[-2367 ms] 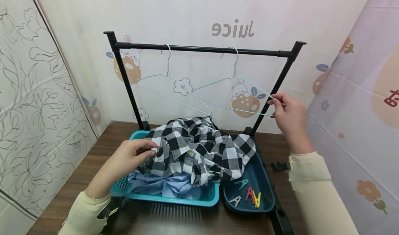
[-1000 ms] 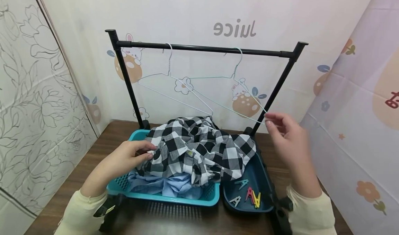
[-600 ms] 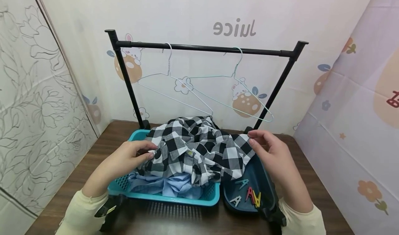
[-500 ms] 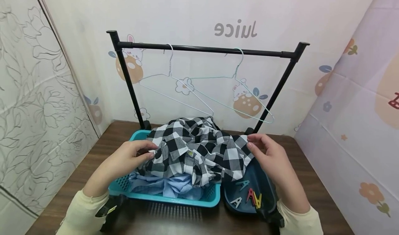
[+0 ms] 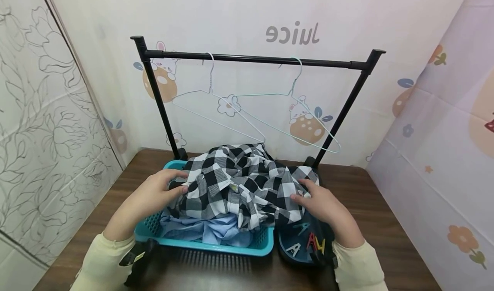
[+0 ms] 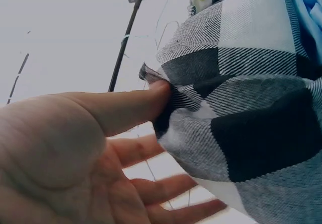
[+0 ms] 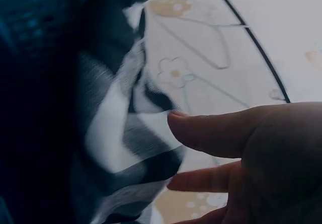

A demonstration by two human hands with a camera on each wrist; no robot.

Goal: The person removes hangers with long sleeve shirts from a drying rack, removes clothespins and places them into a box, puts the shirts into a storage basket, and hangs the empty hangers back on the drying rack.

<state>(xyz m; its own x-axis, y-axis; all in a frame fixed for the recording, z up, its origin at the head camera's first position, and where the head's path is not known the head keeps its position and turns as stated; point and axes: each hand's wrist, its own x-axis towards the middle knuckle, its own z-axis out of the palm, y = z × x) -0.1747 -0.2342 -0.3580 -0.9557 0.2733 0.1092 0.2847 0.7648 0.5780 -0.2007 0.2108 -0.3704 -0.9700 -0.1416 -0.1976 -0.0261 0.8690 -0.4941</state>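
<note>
A black-and-white checked shirt (image 5: 247,177) with a yellowish button lies bunched over the teal basket (image 5: 216,248), on top of a light blue garment (image 5: 210,232). My left hand (image 5: 152,194) is at the shirt's left edge. In the left wrist view its thumb touches a fold of the checked cloth, while the relaxed fingers extend partly behind it. At the shirt's right side is my right hand (image 5: 326,203), thumb and fingers apart. The right wrist view has that thumb and index finger (image 7: 204,178) right at the cloth's edge.
A black rack (image 5: 251,58) stands behind the basket. From it hang a white wire hanger (image 5: 211,79) and a pale green one (image 5: 314,116). Right of the basket, a dark blue tray (image 5: 285,253) holds several clothes pegs, including a grey peg (image 5: 293,250).
My right hand has let go of the green hanger and come down left to the shirt's right side. The hanger now hangs tilted. My left hand has barely moved.
</note>
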